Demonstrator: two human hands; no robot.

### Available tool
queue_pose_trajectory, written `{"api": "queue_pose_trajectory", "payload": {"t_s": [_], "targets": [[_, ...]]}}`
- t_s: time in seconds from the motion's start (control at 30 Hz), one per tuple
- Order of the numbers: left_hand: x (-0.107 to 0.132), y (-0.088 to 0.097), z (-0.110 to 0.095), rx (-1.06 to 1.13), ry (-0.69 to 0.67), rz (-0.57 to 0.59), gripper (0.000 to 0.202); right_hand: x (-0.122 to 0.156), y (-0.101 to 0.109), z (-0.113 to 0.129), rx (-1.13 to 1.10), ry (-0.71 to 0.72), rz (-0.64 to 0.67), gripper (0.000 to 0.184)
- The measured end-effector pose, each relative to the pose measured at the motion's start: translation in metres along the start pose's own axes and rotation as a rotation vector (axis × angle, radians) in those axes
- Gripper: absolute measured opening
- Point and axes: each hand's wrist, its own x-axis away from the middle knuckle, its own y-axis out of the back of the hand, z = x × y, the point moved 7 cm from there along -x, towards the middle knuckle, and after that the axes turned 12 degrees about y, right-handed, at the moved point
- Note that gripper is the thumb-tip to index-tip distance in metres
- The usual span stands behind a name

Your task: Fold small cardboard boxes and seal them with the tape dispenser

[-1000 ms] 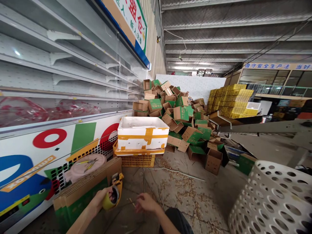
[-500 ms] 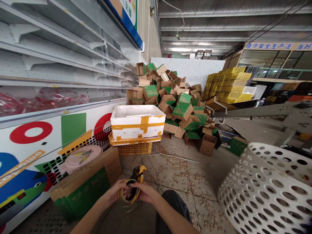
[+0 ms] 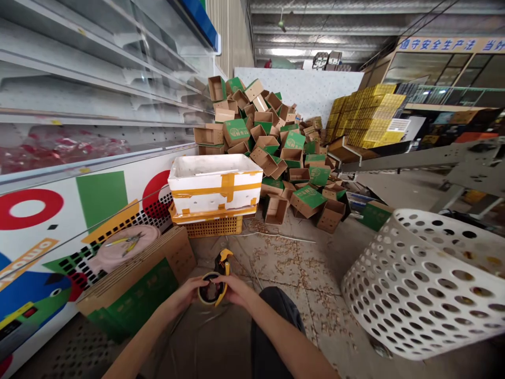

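In front of my lap I hold a yellow and black tape dispenser with a roll of tape at its near end. My left hand is closed on the left rim of the roll, its fingertips reaching into the core. From the other side, my right hand grips the dispenser and the roll's right edge, its thumb also near the core. Whether the roll sits fully on the dispenser's hub, I cannot tell.
Flattened cartons stand at my left, beside a pink stool top carrying pliers. Ahead, a white foam box rests on a yellow crate, with heaped open cartons behind. A white perforated basket stands right.
My view has tilted down and shifted slightly right. Both hands still hold the tape and dispenser; the roll has turned a little between my fingers, and a carton in the heap has shifted.
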Motion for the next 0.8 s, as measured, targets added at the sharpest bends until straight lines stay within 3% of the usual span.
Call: {"api": "queue_pose_trajectory", "payload": {"t_s": [0.17,0.37,0.53,0.6,0.73,0.8], "targets": [[-0.005,0.009,0.005,-0.062,-0.01,-0.033,0.063,0.003,0.001,-0.001,-0.014,-0.025,-0.039,0.029],[0.004,0.008,0.002,-0.128,-0.026,-0.045,0.064,0.005,0.0,0.003,-0.036,-0.003,-0.051,0.031],[0.007,0.017,-0.012,-0.171,-0.089,-0.084,0.068,0.005,0.003,0.008,-0.048,0.007,-0.048,0.034],[0.008,0.043,-0.026,-0.262,-0.154,-0.226,0.062,0.004,0.007,0.011,-0.056,0.023,-0.057,0.036],[0.036,0.129,-0.063,-0.762,-0.334,-0.905,0.041,0.002,0.019,0.018,-0.063,0.075,-0.118,0.036],[0.051,0.172,-0.063,-0.949,-0.257,-1.169,0.049,0.001,0.027,0.021,-0.061,0.099,-0.155,0.034]]}}
